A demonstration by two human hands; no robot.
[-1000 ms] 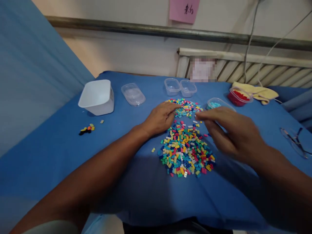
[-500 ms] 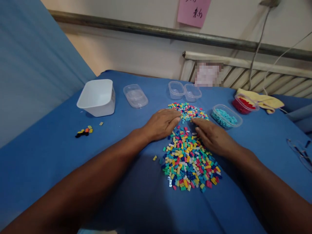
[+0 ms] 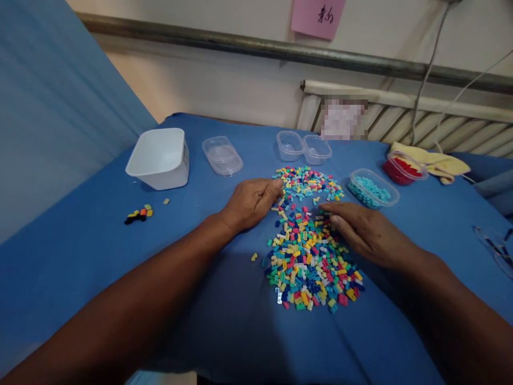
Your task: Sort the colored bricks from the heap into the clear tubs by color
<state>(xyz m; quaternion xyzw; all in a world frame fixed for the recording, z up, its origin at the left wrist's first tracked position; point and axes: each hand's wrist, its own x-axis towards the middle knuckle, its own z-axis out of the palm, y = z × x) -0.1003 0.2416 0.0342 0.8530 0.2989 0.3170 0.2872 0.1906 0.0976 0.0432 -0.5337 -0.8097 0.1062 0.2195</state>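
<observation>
Small plastic building bricks in many colours lie in two joined piles, a larger near pile [image 3: 310,267] and a smaller far pile [image 3: 304,182]. My left hand [image 3: 252,203] rests at the left edge of the far pile, fingers curled in and thumb against them. Whatever it may hold is hidden. My right hand [image 3: 364,230] is on the right side, where the piles meet. Its fingers stretch leftward over a few bricks and its thumb stands apart; I see nothing held in it.
A white bin [image 3: 160,160] and a clear lid [image 3: 222,155] stand at the left, near a few black, yellow and orange bricks [image 3: 139,215]. Clear tubs [image 3: 290,145] are at the back. Tubs of turquoise bricks [image 3: 371,190] and red bricks [image 3: 403,170], a yellow cloth [image 3: 435,160] and glasses [image 3: 497,248] lie right.
My left hand has drawn back left and its fingers have curled. My right hand has moved slightly right and nearer. More of the far pile shows between them.
</observation>
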